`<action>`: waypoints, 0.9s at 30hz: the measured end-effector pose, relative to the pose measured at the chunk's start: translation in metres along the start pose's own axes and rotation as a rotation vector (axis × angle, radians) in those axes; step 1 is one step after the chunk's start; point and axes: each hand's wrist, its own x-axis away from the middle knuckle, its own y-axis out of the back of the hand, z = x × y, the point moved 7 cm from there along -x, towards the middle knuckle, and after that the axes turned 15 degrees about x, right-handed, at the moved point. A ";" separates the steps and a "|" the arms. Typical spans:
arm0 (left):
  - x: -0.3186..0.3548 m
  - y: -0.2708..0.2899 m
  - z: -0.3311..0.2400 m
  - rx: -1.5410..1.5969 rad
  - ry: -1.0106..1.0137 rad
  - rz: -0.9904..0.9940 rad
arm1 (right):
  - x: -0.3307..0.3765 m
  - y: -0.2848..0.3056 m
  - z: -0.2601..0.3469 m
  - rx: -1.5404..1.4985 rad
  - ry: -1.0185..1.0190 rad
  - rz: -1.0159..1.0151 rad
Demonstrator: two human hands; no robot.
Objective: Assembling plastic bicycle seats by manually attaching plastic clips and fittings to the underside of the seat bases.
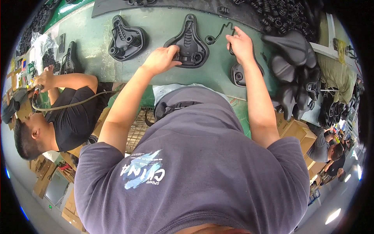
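Note:
An upturned black bicycle saddle (189, 39) lies in front of me, nose pointing away. My left hand (161, 60) is closed at its rear left side, fingers curled over the edge; whatever sits under the fingertips is hidden. A coil spring (196, 57) shows in the saddle's rear right corner. My right hand (240, 45) pinches a bent black wire rail (223, 30) just above the table, with another coil spring (210, 39) on its left end. Below the right hand and forearm lies a second upturned saddle (238, 75), partly covered by them.
Another upturned saddle (126, 39) with its rail and springs lies left on the green table (156, 23). Finished-looking saddles (290, 58) are piled at right, near a heap of black springs (282, 17). At far left a co-worker (74, 113) holds a tool with a hose (78, 103).

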 end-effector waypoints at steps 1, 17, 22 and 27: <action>0.001 0.003 0.000 0.074 0.024 -0.053 | 0.003 0.004 0.005 0.001 -0.005 -0.002; 0.003 0.003 0.025 0.523 0.335 -0.061 | -0.035 -0.089 0.069 -0.362 -0.187 0.401; 0.000 0.003 0.026 0.529 0.394 -0.016 | -0.019 -0.112 0.114 0.724 0.387 0.284; 0.004 -0.001 0.033 0.563 0.402 -0.061 | -0.012 -0.119 0.053 -0.261 -0.049 0.211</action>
